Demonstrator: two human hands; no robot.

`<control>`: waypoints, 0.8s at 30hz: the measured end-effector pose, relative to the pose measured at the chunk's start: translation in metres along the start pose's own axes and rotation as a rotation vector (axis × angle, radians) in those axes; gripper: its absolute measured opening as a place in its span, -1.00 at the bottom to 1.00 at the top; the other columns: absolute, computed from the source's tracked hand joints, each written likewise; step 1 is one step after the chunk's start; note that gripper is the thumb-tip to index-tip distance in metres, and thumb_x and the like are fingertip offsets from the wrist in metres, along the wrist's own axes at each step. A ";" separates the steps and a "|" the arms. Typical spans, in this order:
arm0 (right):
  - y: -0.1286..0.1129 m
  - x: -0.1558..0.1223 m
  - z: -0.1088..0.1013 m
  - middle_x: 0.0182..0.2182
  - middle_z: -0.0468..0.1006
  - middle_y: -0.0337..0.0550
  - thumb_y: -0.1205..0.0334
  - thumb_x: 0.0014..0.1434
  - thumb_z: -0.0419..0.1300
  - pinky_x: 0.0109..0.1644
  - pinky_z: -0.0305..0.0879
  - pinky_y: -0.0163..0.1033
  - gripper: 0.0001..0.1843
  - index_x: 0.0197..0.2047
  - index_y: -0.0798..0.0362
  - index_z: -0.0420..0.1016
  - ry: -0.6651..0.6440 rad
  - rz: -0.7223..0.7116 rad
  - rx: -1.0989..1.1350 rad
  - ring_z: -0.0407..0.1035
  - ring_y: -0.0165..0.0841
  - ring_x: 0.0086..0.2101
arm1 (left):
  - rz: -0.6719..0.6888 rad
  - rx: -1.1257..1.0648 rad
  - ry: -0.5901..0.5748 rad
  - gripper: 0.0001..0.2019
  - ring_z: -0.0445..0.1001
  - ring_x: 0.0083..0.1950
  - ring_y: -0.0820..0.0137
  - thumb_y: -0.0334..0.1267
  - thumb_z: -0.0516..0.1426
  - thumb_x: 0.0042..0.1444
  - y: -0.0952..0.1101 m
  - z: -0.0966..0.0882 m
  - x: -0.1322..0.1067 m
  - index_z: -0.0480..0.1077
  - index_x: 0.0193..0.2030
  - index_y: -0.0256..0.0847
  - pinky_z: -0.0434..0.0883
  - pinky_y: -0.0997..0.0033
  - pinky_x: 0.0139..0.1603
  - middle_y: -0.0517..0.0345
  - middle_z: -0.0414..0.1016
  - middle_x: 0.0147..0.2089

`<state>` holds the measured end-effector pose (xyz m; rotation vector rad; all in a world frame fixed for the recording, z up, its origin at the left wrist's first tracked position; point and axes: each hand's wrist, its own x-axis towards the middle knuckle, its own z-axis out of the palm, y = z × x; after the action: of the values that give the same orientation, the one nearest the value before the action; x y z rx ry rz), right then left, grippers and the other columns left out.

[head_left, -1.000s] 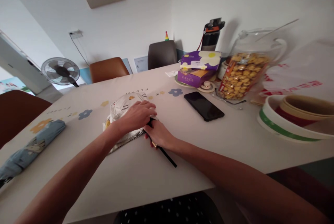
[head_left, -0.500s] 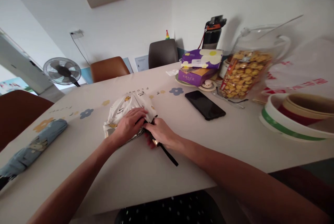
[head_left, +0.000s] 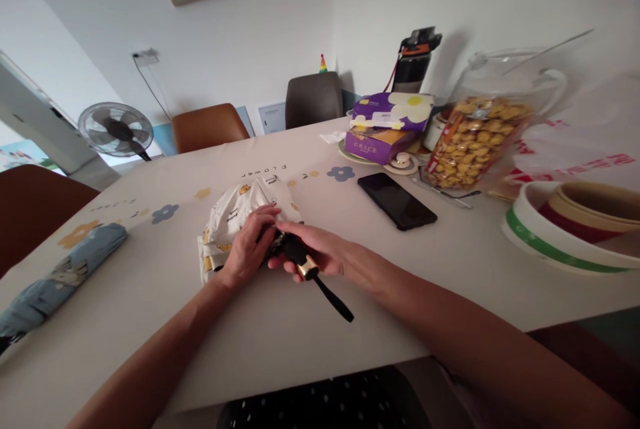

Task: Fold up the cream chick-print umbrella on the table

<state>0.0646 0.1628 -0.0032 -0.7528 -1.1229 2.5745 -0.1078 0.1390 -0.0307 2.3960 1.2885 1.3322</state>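
Note:
A folded white umbrella (head_left: 235,219) with small yellow prints lies on the table in front of me. My left hand (head_left: 247,249) presses down on its crumpled fabric with curled fingers. My right hand (head_left: 320,252) grips the umbrella's black handle (head_left: 300,257), which ends in a gold ring. A black wrist strap (head_left: 334,299) trails from the handle toward me over the tabletop.
A folded blue umbrella (head_left: 55,282) lies at the far left. A black phone (head_left: 397,200) rests right of my hands. Behind it stand a purple box (head_left: 383,125), a jar of crackers (head_left: 477,139), a dark bottle (head_left: 413,62) and stacked bowls (head_left: 570,225). Chairs and a fan (head_left: 116,130) stand beyond the table (head_left: 150,322).
My left hand slid back from the far side of the umbrella to its near end. My right hand lifted and turned the handle, so the gold ring and strap now show.

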 end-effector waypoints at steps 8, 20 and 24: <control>0.005 0.000 0.006 -0.60 0.29 -0.34 0.09 0.21 0.10 -0.72 0.16 -0.44 -0.75 -0.36 0.09 0.22 0.057 -0.008 -0.016 0.17 -0.56 -0.70 | 0.058 0.015 -0.078 -0.78 0.18 0.24 0.35 -0.49 -0.15 0.16 0.007 -0.005 -0.005 0.19 -0.13 -0.17 0.19 0.06 0.23 0.01 0.35 0.06; -0.004 -0.010 0.010 -0.74 0.26 -0.32 0.20 0.15 0.12 -0.80 0.10 -0.41 -0.74 -0.52 0.10 0.21 0.355 -0.210 -0.433 0.18 -0.51 -0.79 | -0.345 0.018 0.578 -0.75 0.24 0.17 0.33 -0.23 -0.02 0.17 0.015 -0.025 0.004 0.14 -0.01 -0.14 0.22 0.21 0.18 0.00 0.24 0.11; -0.004 -0.005 0.006 -0.63 0.32 -0.30 0.26 0.15 0.12 -0.78 0.19 -0.38 -0.82 -0.45 0.10 0.22 0.354 -0.055 -0.228 0.23 -0.50 -0.74 | -0.775 -0.151 0.552 -0.69 0.33 0.04 0.30 -0.07 0.04 0.10 -0.007 -0.026 0.007 0.20 -0.05 -0.14 0.33 0.24 0.02 0.03 0.29 0.03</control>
<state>0.0656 0.1601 0.0051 -1.1570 -1.3045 2.1743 -0.1297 0.1412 -0.0144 1.2033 1.8698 1.7411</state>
